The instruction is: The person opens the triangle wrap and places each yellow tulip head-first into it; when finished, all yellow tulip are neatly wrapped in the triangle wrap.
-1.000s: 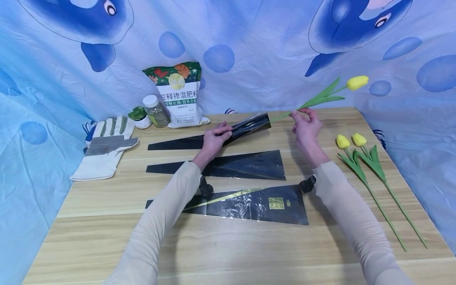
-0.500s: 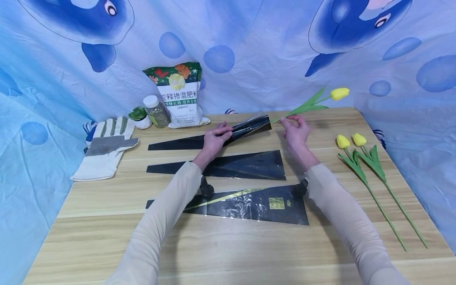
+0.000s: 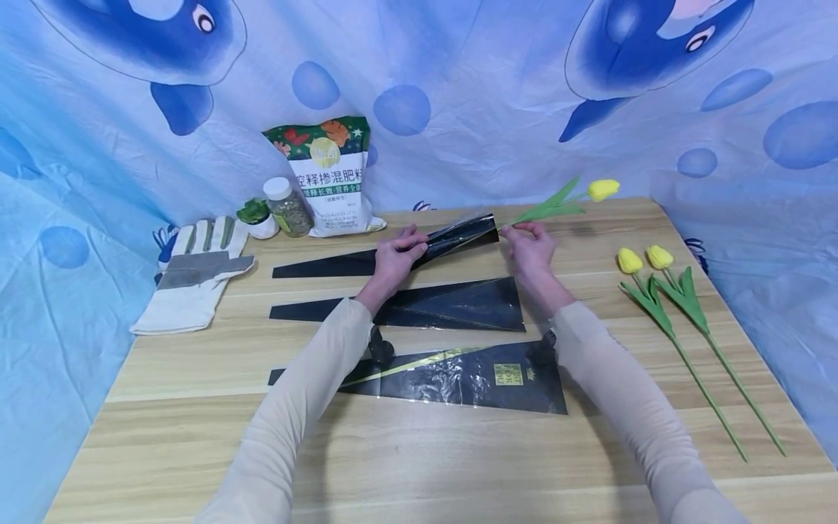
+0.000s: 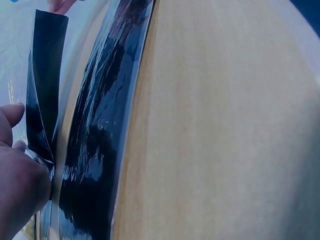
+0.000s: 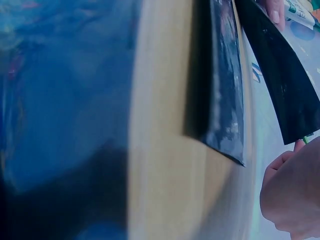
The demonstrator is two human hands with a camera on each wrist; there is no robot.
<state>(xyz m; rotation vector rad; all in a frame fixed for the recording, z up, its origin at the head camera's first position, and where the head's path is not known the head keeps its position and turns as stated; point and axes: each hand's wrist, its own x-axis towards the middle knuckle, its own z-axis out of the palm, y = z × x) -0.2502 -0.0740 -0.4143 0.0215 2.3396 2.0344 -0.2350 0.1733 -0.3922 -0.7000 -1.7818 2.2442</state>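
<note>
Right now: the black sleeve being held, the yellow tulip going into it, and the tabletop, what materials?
Black sleeve: looks like thin glossy plastic film; it crinkles and shows glare streaks in the left wrist view.
Yellow tulip: probably artificial, foam or plastic; uniform matte bloom, stiff flat leaves. Not certain.
Tabletop: light wood-grain planks, matte; solid wood or laminate, cannot tell.

You wear a snug, long-sleeved top in a pale cream-beige. Both sleeves run from the lower edge of the head view up to the wrists, ending just behind your bare left hand [image 3: 393, 256] and right hand [image 3: 529, 246]. Soft creases fold the fabric. A small black wrist-worn camera mount sits under each forearm, well back from the fingers [image 3: 414, 234]. No rings show.
</note>
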